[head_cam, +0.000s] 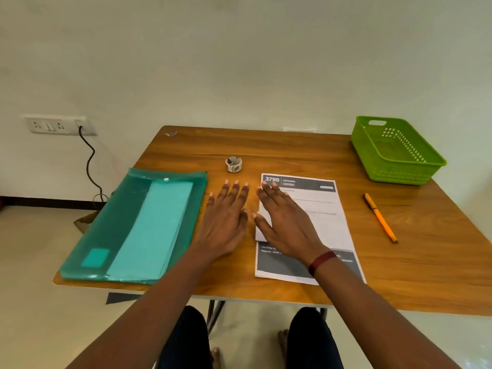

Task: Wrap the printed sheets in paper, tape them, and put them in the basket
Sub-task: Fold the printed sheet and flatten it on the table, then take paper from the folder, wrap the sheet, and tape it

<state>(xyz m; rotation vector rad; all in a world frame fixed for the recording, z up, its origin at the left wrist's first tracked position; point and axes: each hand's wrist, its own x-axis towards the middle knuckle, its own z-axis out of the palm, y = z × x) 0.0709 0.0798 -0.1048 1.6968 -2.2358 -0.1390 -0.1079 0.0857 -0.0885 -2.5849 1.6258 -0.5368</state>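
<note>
Two hands lie over the wooden table (292, 153), both palm down, fingers straight and spread, grasping nothing. We note the left hand (226, 217) over bare wood between the green folder (106, 217) and the printed sheets (327, 209). The right hand (285, 222) covers the left half of the printed sheets, its fingertips near the dark header marked 3799. We cannot tell whether either palm presses down or only hovers. A dark red wristband (320, 262) sits on the right wrist.

The printed sheets lie flat at centre-right of the table, near edge close to the table's front edge. The green folder lies flat at the left, snap closed, with teal paper (157, 225) visible through its cover. A small tape roll (234, 164) stands beyond the fingertips of the left hand, apart from them. The green basket (396, 174) sits at the far right corner, well apart from the sheets. An orange pen (380, 217) lies between basket and front edge, right of the sheets and not touching them.

On the wall at left: a socket plate (60, 125) with a black cable (89, 166) hanging down.
</note>
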